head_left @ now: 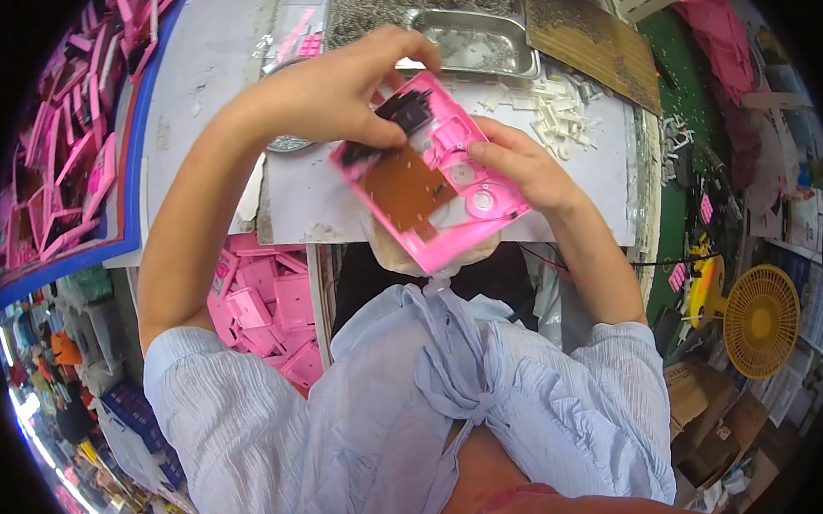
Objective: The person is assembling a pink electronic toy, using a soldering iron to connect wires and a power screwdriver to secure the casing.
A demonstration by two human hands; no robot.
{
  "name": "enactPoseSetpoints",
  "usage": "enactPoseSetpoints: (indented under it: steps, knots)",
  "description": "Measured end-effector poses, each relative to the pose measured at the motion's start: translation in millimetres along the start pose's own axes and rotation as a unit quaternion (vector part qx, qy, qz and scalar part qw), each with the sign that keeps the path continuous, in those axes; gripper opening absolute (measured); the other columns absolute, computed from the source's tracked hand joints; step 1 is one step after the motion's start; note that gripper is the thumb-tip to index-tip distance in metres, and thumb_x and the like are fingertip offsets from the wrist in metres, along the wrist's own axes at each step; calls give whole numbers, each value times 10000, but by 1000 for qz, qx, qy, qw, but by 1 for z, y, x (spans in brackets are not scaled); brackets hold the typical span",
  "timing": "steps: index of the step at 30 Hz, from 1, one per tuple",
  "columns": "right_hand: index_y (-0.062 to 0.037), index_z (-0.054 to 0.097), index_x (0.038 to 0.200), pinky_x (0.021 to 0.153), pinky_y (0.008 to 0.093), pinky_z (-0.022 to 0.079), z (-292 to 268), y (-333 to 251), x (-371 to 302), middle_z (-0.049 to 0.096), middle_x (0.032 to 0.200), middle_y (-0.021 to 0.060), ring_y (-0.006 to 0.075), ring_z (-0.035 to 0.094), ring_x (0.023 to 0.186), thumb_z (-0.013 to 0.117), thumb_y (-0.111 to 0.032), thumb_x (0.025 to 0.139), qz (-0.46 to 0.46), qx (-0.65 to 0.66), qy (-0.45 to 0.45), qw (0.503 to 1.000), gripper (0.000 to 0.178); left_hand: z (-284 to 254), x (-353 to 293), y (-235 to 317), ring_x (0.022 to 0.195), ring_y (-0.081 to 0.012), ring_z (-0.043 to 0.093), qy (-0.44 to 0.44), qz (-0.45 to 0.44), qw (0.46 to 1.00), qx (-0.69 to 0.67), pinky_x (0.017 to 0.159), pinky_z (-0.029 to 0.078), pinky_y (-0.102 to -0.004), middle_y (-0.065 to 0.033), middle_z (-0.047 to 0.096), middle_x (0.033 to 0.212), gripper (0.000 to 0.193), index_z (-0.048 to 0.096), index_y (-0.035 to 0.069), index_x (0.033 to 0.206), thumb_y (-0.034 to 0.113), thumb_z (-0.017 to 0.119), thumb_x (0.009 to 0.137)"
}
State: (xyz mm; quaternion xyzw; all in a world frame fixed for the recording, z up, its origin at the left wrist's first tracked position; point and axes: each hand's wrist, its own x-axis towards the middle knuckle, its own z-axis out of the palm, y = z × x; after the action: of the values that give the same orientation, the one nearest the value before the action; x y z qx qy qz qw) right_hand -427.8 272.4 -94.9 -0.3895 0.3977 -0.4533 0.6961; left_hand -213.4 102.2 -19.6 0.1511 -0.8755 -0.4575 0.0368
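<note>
Tilted above the white work table is a pink plastic housing (434, 249), its inner side facing up. Inside it lie a brown circuit board (405, 192), a black part (406, 112) and pale round discs (484, 201). My right hand (528, 169) grips the housing's right edge, thumb on the inner face. Bent over the far left side, my left hand (356, 91) has its thumb pressed down by the black part and the board, while its other fingers curl at the far edge. The fingertips behind the housing are hidden, and the lower left edge is slightly blurred.
Metal trays of small screws (476, 42) stand at the back, beside a brown board (594, 47). White plastic pieces (560, 111) lie at the right. Pink housings fill a blue-rimmed bin (131, 212) at left and a pile (264, 303) below the table. A yellow fan (762, 322) stands right.
</note>
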Motion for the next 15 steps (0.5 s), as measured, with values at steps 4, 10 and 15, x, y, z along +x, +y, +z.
enactPoseSetpoints:
  steps: [4, 10, 15]
  knots:
    - [54, 373, 1479, 961, 338, 482, 12, 23, -19, 638, 1211, 184, 233, 613, 1110, 557, -196, 1024, -98, -204, 175, 958, 550, 55, -18, 1, 1066, -366, 586, 233, 126, 942, 209, 926, 502, -435, -159, 571, 1163, 422, 600, 65, 1168, 60, 719, 763]
    - [63, 383, 1474, 1058, 456, 360, 26, 39, -26, 543, 1221, 257, 407, 437, 1166, 623, -173, 948, -124, -538, 236, 800, 625, 144, -78, 4, 1025, -327, 620, 141, 87, 975, 148, 886, 516, -430, -111, 623, 1061, 309, 639, 49, 1018, 92, 775, 744]
    - [23, 526, 1389, 1089, 509, 325, 22, 40, -27, 455, 1395, 262, 457, 371, 1242, 688, -205, 894, -166, -645, 262, 698, 568, 158, -92, -20, 1001, -296, 637, 163, 145, 957, 191, 852, 533, -426, -84, 636, 1037, 302, 673, 61, 1025, 100, 780, 746]
